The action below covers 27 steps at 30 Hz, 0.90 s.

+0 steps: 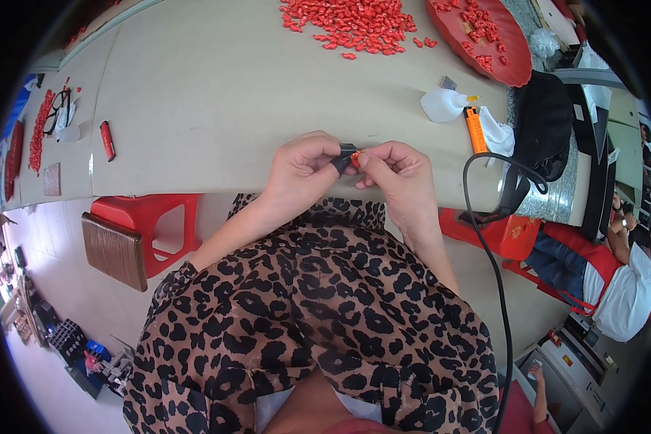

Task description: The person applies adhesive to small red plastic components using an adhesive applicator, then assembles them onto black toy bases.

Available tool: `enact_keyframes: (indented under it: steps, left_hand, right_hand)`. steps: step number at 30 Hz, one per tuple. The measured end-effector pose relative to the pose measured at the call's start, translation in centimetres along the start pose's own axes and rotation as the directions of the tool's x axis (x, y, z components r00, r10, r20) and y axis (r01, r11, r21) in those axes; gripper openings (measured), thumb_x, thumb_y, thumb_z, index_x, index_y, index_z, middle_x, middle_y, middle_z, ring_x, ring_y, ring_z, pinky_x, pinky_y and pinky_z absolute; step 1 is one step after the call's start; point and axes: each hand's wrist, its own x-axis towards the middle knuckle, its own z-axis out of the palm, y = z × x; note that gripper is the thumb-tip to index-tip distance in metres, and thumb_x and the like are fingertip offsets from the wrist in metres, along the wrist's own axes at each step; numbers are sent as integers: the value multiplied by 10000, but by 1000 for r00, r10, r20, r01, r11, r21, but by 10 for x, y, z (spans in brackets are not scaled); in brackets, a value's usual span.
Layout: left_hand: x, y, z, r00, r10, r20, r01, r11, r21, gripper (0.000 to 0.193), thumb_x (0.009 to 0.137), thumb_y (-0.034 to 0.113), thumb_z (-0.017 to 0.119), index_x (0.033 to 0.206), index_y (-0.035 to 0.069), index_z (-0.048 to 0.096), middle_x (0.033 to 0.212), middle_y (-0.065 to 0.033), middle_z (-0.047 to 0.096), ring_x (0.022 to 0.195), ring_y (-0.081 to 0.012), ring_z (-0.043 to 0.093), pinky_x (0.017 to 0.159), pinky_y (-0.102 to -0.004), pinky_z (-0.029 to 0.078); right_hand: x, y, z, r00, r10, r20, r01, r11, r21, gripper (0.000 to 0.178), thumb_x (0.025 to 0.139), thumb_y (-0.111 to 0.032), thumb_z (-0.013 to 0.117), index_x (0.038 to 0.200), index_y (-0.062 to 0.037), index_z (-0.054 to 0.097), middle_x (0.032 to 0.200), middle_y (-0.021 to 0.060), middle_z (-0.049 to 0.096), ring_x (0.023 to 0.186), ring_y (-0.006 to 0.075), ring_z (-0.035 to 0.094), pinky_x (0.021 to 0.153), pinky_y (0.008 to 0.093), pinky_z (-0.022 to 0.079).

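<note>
At the near edge of the table, my two hands meet in front of me. Between its thumb and fingers, my left hand (pixel 304 163) grips a small black piece (pixel 344 158), whose kind I cannot make out. My right hand (pixel 398 170) pinches a small red piece (pixel 356 158) right against the black one. The fingertips hide most of both. Farther back lies a heap of similar glossy red pieces (pixel 354 25), and a red scalloped tray (pixel 506 61) at the far right holds more of them.
Right of my hands are a white squeeze bottle (pixel 443 105), an orange box cutter (pixel 475 130), white tissue (pixel 496 132) and a black bag (pixel 542 119). A black cable (pixel 493 253) hangs down. Leftward lie a red lighter-like object (pixel 108 141) and eyeglasses (pixel 53 114). Another person (pixel 618 289) sits at right.
</note>
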Motion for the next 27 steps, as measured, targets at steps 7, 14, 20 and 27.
enact_keyframes:
  steps: [7,14,20,27]
  left_hand:
    - [3,4,0,998,-68,-18,65,986,-156,114,808,-28,453,905,-19,513,888,-93,575,816,-136,565,748,-258,469]
    - [0,1,0,1000,-6,-16,2,975,-221,164,804,-33,459,964,-15,489,924,-119,574,855,-160,564,778,-290,469]
    - [2,2,0,999,-33,-16,29,977,-212,179,803,-38,456,978,-16,482,927,-122,571,851,-160,564,773,-287,469]
    - [2,-1,0,1000,1,-10,-3,988,-152,186,808,-24,454,992,-22,480,924,-123,572,837,-159,568,758,-274,472]
  right_hand:
    - [-8,11,-1,957,-288,-42,273,939,-211,87,775,-5,532,843,47,546,819,81,578,692,103,574,594,188,458]
    - [-14,16,1,940,-337,-45,322,925,-201,92,769,13,535,855,46,544,823,61,568,695,86,560,607,183,444]
    - [-13,11,2,957,-286,-47,278,952,-128,120,766,10,542,878,53,533,794,66,597,673,76,554,595,172,436]
    - [-11,14,-5,919,-393,3,347,807,-479,118,763,-6,554,871,38,541,768,47,583,633,55,529,557,161,422]
